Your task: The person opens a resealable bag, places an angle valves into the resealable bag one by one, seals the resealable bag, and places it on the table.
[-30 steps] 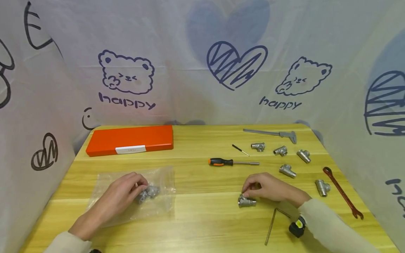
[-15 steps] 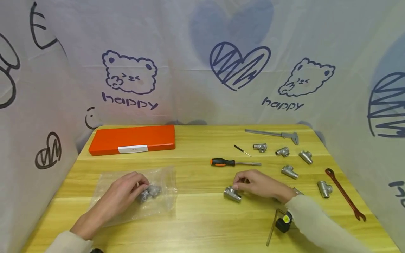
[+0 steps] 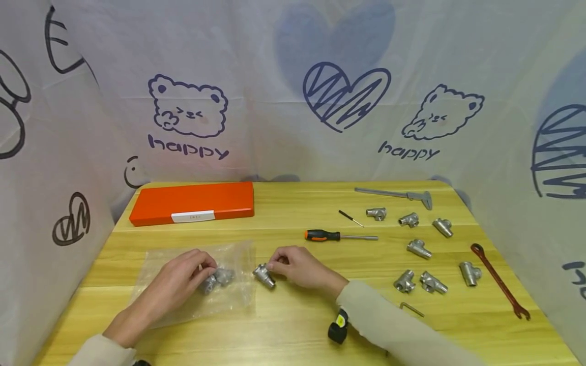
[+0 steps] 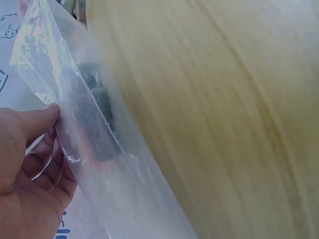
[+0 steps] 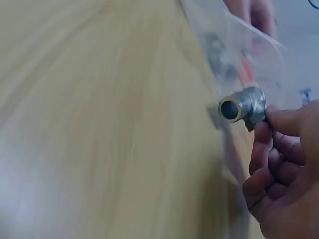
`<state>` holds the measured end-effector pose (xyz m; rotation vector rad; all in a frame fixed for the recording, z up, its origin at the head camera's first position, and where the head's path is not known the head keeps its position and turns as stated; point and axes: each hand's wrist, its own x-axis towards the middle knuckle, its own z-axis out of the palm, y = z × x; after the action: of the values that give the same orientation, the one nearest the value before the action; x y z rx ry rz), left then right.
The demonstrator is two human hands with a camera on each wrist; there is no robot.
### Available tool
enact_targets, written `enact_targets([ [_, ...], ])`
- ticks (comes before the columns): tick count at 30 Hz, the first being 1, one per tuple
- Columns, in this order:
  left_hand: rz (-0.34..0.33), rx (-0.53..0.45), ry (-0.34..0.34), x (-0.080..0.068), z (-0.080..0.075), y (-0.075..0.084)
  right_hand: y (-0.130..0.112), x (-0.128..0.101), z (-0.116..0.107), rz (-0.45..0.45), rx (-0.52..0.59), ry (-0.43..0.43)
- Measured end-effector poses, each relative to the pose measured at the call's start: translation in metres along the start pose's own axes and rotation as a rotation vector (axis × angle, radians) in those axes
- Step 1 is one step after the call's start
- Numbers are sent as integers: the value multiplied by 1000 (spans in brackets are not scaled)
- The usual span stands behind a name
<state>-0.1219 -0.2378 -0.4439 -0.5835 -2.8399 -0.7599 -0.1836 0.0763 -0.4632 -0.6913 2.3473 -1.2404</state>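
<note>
Between thumb and fingertips, my right hand (image 3: 299, 267) pinches a silver metal tee pipe fitting (image 3: 264, 276) at the mouth edge of a clear plastic bag (image 3: 240, 295). In the right wrist view, the round open end of the tee fitting (image 5: 239, 107) faces the camera. My left hand (image 3: 176, 277) pinches the bag's upper layer, lifting it, as the left wrist view shows with the raised plastic film (image 4: 134, 194). Inside the bag lie metal fittings (image 3: 224, 276), blurred by the plastic and partly hidden behind the left hand.
Several loose tee fittings (image 3: 418, 249) lie on the right of the wooden table. Around them are a red wrench (image 3: 499, 282), a caliper (image 3: 393, 194), an orange-black screwdriver (image 3: 322, 235), a small thin screwdriver (image 3: 351, 218) and a hex key (image 3: 412, 309). A red case (image 3: 194, 201) lies back left.
My right hand has carried the tee fitting leftward from the right side of the table to the bag's edge, turning it on the way. The left hand has stayed at the bag.
</note>
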Motion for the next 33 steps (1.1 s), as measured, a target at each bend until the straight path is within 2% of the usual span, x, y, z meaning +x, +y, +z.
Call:
enact_targets([
  [5, 24, -4, 20, 1, 0, 1, -17, 19, 29, 14, -8, 27],
  [10, 49, 2, 41, 1, 0, 1, -31, 33, 47, 40, -6, 89],
  [13, 54, 11, 51, 1, 0, 0, -38, 37, 53, 56, 23, 102],
  [19, 39, 14, 46, 2, 0, 0, -48, 36, 54, 167, 175, 116],
  [21, 34, 10, 47, 2, 0, 0, -49, 35, 54, 178, 183, 125],
  [25, 42, 7, 49, 1, 0, 0, -47, 34, 56, 132, 115, 98],
  [29, 45, 3, 45, 1, 0, 0, -42, 31, 54, 66, 31, 14],
  [33, 39, 2, 45, 1, 0, 0, -31, 23, 45, 26, 34, -29],
])
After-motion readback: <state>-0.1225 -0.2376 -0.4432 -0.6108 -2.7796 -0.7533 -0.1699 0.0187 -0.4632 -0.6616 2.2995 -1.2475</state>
